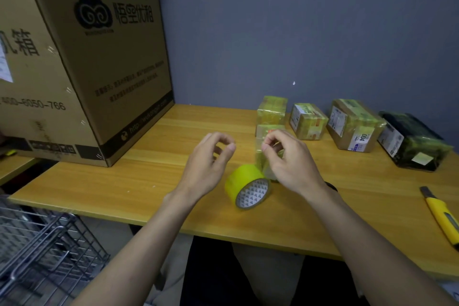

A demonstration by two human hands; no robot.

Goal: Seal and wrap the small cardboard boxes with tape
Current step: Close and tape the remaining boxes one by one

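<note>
Where "004" labels a box [354,124], "400-6050-766" marks the carton [82,57].

Wooden table [154,156], yellow-orange grain, pushed against a grey wall. Far left: 1 large cardboard carton [82,62] with black print, standing upright on the top. Centre: yellow tape roll [247,187] lying tilted, core facing near-right; just beyond it a small tape-wrapped box [267,154], partly hidden behind a hand. Far edge, left to right: 1 yellow-wrapped box [272,110], 1 labelled box [308,120], 1 bigger labelled box [354,125], 1 dark wrapped parcel [413,140]. Near right edge: yellow utility knife [440,215], blade end pointing far.
</note>
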